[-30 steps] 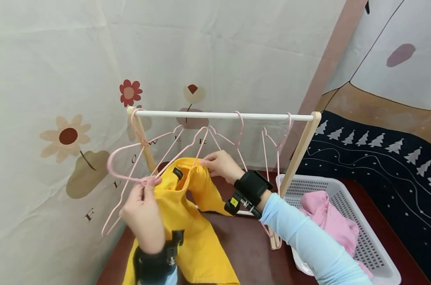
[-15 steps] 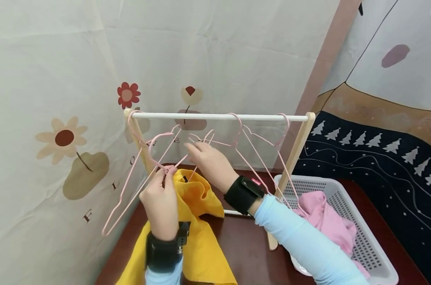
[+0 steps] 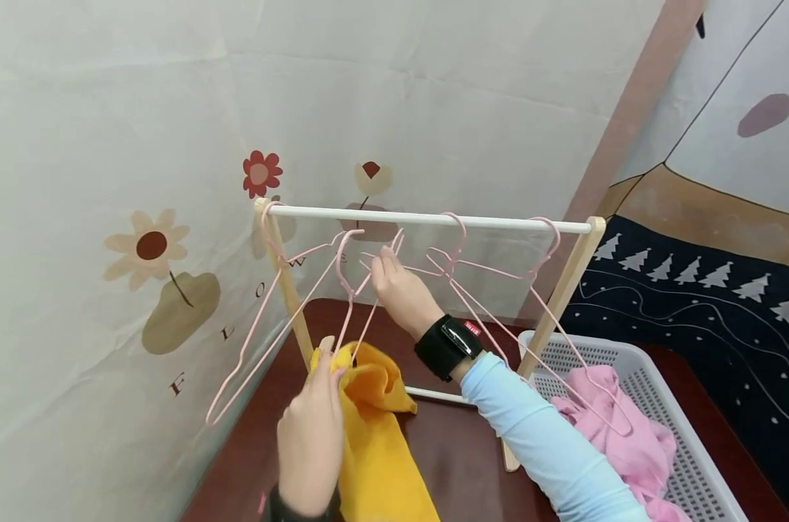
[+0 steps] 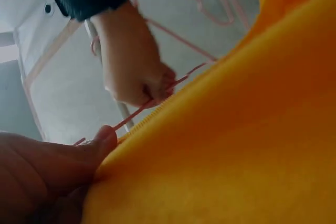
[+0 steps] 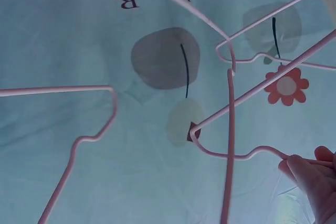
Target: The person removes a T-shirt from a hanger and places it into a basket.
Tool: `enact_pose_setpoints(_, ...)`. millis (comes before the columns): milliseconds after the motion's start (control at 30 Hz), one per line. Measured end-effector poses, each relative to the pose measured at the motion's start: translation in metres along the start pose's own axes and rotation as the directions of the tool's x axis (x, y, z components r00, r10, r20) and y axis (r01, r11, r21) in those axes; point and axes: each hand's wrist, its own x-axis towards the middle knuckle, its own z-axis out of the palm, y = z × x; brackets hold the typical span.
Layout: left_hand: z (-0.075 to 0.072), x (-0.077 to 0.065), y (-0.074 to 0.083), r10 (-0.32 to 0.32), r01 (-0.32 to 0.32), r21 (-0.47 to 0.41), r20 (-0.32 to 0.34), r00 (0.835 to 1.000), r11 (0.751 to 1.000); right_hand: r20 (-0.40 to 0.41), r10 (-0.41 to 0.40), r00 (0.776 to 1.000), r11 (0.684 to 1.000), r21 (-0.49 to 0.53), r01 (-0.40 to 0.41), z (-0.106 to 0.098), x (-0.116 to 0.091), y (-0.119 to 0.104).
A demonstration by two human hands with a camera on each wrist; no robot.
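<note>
My left hand (image 3: 312,431) pinches the neck edge of a yellow top (image 3: 381,449), thumb on its near side; in the left wrist view the yellow cloth (image 4: 226,145) fills the right half beside the left thumb (image 4: 107,135). A loose pink hanger (image 3: 340,264) stands partly inside the top, its hook upward and its lower part hidden in the cloth. My right hand (image 3: 404,293) is higher and to the right, pinching this hanger's upper arm. In the right wrist view the right hand's fingertips (image 5: 302,166) grip the thin pink wire.
A small rack with a white rail (image 3: 401,217) and wooden legs (image 3: 560,293) stands on the dark red table (image 3: 460,449). Pink hangers (image 3: 267,297) hang from its left end and right half. A grey basket (image 3: 684,428) with pink cloth (image 3: 623,420) is at right.
My left hand has moved from the hanger's neck down to the top's edge. My right hand has left the top's cloth and now holds the hanger's arm. The hanger has turned more upright.
</note>
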Motion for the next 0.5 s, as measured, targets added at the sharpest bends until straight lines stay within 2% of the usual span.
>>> enact_pose_setpoints(67,-0.007,-0.015,-0.01,-0.043,0.042,0.02,0.077,0.996,0.999,-0.026,0.0,1.0,1.0,-0.031,-0.001,0.004,0.001,0.004)
enact_pose_setpoints(133,-0.015,-0.028,-0.023,-0.114,0.108,0.04,0.179,0.977,0.993,-0.045,0.008,0.999,0.998,-0.065,-0.011,0.008,0.002,0.008)
enact_pose_setpoints(200,-0.02,-0.038,-0.038,-0.19,0.176,0.074,0.29,0.938,0.982,-0.06,0.033,0.998,0.995,-0.087,-0.039,0.012,0.005,0.013)
enact_pose_setpoints(267,-0.019,-0.044,-0.055,-0.212,0.199,0.074,0.355,0.91,0.977,-0.061,0.09,0.994,0.993,-0.074,-0.094,0.015,0.008,0.018)
enact_pose_setpoints(300,-0.018,-0.046,-0.064,-0.207,0.202,0.054,0.386,0.899,0.978,-0.053,0.125,0.991,0.991,-0.049,-0.128,0.016,0.01,0.021)
enact_pose_setpoints(367,-0.012,-0.045,-0.079,-0.225,0.276,-0.037,0.481,0.847,0.961,-0.005,0.204,0.979,0.979,0.018,-0.204,0.019,0.012,0.025)
enact_pose_setpoints(400,-0.007,-0.043,-0.085,-0.236,0.354,-0.129,0.536,0.811,0.926,0.035,0.243,0.97,0.968,0.058,-0.244,0.02,0.012,0.026)
enact_pose_setpoints(433,-0.001,-0.042,-0.089,-0.247,0.439,-0.215,0.581,0.776,0.873,0.092,0.273,0.958,0.955,0.094,-0.281,0.021,0.013,0.027)
enact_pose_setpoints(467,0.006,-0.04,-0.093,-0.262,0.53,-0.29,0.624,0.736,0.797,0.163,0.301,0.94,0.937,0.135,-0.323,0.022,0.013,0.026)
enact_pose_setpoints(500,0.014,-0.037,-0.095,-0.28,0.621,-0.351,0.666,0.692,0.701,0.234,0.316,0.92,0.919,0.165,-0.358,0.023,0.013,0.026)
